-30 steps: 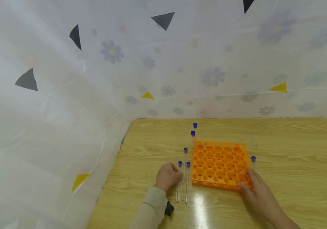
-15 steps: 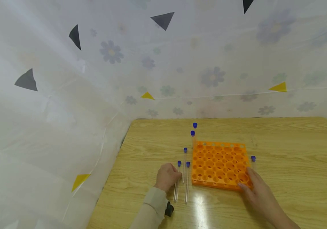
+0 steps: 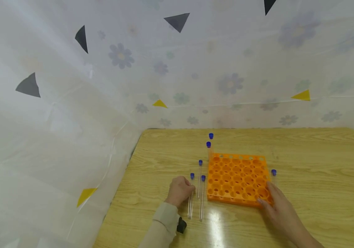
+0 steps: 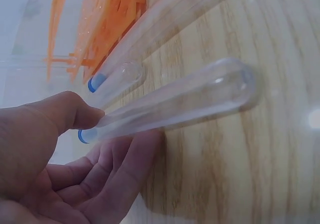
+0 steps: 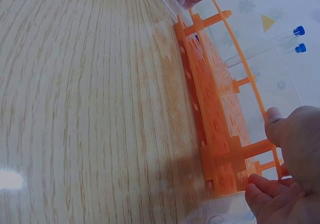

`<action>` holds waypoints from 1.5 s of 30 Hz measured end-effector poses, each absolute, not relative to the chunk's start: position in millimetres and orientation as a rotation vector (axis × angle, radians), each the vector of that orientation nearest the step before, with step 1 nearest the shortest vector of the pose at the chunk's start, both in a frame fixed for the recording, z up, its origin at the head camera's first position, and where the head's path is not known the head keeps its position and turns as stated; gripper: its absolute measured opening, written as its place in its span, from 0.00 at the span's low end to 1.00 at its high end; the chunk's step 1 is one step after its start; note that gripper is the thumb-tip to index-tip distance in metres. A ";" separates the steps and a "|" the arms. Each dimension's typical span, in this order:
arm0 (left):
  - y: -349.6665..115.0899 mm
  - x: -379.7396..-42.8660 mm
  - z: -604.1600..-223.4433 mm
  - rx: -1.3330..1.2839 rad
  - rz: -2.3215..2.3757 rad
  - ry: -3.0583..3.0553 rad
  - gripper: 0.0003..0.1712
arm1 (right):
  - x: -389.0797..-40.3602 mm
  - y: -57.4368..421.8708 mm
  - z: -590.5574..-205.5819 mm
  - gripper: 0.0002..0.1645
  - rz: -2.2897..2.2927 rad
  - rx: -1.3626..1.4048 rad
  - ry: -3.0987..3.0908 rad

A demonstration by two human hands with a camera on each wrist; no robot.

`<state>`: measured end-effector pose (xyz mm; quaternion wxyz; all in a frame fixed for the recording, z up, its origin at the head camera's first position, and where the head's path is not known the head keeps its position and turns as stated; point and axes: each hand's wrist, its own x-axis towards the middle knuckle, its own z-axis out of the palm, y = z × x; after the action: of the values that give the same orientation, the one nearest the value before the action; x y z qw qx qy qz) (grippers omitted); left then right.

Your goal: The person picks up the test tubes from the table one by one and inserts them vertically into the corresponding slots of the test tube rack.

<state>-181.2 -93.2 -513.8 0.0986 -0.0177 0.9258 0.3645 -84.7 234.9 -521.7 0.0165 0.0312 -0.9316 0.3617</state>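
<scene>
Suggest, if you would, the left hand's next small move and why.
Probably a gentle lift of the clear tube: the left hand has its thumb and fingers on opposite sides of it near the blue cap, while the right hand grips a corner of the orange rack, which looks largely unfilled.

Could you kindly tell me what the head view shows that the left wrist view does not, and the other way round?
Only the head view shows the right hand gripping the orange rack at its near right corner, the beige sleeve on the left arm, and yellow triangles on the wall.

Only the left wrist view shows the palm side of the left hand, with fingers beneath the clear tube in its grip.

Both share the left hand, that tube, the orange rack and the wooden table.
</scene>
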 end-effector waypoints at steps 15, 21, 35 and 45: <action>-86.2 -191.3 -491.1 -0.134 1.230 2.685 0.06 | -83.8 234.4 -526.0 0.43 1.117 0.132 -2.809; -84.4 -193.5 -483.6 -0.060 1.352 2.680 0.07 | -84.2 234.5 -527.4 0.44 1.129 0.132 -2.813; -74.7 -200.7 -464.0 0.069 1.659 2.622 0.13 | -83.2 233.8 -525.5 0.43 1.111 0.139 -2.792; -69.5 -203.8 -455.1 0.283 1.787 2.702 0.16 | -84.0 234.0 -525.7 0.43 1.100 0.130 -2.804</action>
<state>-203.8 -69.5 -455.1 -0.0550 0.0870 0.8296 0.5488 -84.0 234.0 -525.7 0.0635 0.0432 -0.9281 0.3642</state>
